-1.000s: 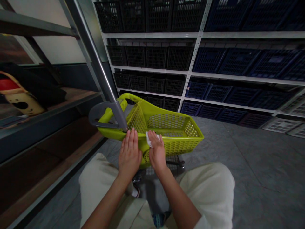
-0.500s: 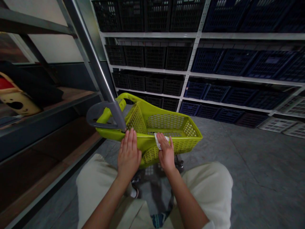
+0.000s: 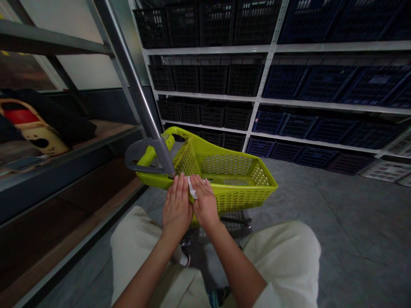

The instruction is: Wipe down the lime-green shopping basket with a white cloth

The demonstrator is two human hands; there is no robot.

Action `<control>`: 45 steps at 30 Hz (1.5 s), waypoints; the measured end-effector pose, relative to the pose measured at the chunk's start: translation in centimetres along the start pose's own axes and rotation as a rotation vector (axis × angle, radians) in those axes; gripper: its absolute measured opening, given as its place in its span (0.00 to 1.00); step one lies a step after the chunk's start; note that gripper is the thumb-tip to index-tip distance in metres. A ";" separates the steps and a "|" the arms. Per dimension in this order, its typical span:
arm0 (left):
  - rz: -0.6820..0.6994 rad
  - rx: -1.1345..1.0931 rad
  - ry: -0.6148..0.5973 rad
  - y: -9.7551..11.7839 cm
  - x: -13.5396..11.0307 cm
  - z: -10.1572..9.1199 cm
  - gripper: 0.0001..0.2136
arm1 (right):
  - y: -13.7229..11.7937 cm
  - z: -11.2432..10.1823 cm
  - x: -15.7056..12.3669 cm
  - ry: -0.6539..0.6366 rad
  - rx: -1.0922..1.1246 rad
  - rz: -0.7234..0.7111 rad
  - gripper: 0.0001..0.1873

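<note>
A lime-green plastic shopping cart (image 3: 244, 199) stands in front of my knees, its grey handle bracket and metal pole (image 3: 138, 90) at the left. My left hand (image 3: 177, 205) lies flat with fingers stretched over the cart's near rim, just below the bracket. Right beside it, my right hand (image 3: 204, 199) presses a white cloth or tissue (image 3: 192, 188) against the same rim. Most of the white piece is hidden under the right fingers.
White metal shelving (image 3: 205, 95) with rows of black crates (image 3: 213, 79) and blue crates (image 3: 289, 83) stands behind the cart. At left is a metal rack (image 3: 64, 42) holding a cartoon-faced bag (image 3: 41, 137). Grey floor (image 3: 298, 192) lies at right.
My right hand has slid left along the rim with the white cloth, up against my left hand. The left hand stays at the same spot on the rim. The view has shifted slightly.
</note>
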State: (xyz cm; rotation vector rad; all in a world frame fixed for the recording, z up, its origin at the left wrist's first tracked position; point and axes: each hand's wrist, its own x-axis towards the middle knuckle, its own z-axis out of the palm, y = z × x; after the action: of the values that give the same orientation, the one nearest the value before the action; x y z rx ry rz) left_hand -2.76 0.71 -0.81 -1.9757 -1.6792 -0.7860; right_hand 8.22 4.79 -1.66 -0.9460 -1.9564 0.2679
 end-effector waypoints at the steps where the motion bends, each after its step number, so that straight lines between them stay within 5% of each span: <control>1: -0.001 -0.004 -0.014 0.1 0.1 -0.1 0.35 | 0.7 -0.5 -0.5 0.001 -0.013 -0.003 0.42; 9: -0.028 -0.026 -0.051 0.7 0.4 -0.8 0.37 | 6.3 -3.4 -4.5 0.167 -0.128 0.206 0.40; 12: -0.029 -0.024 -0.041 0.7 0.4 -0.7 0.38 | 5.1 -2.1 -3.5 0.213 -0.124 0.229 0.38; 18: -0.004 0.017 0.006 0.1 -0.1 0.2 0.33 | 0.0 1.0 0.4 0.111 -0.026 0.073 0.34; 21: 0.002 0.018 0.010 0.0 -0.1 0.2 0.33 | -0.2 1.2 0.8 0.086 -0.009 0.006 0.36; 25: -0.007 -0.018 -0.018 0.4 0.1 -0.3 0.36 | 3.1 -0.4 -1.2 0.069 -0.048 -0.063 0.42; 32: -0.035 -0.029 -0.043 0.8 0.3 -0.8 0.37 | 8.6 -3.0 -5.2 0.264 -0.153 0.135 0.43; 41: -0.007 0.005 0.021 0.2 0.0 0.3 0.33 | 0.1 1.5 0.0 0.073 -0.030 -0.044 0.42; 45: -0.002 -0.012 0.006 0.3 0.0 0.2 0.34 | 1.2 0.5 -0.8 0.051 -0.065 -0.072 0.44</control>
State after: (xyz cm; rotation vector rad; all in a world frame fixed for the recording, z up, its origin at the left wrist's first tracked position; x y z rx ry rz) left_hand -2.45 0.80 -0.91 -1.9778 -1.6771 -0.8046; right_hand 8.65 5.15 -3.05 -0.9131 -1.9581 0.1385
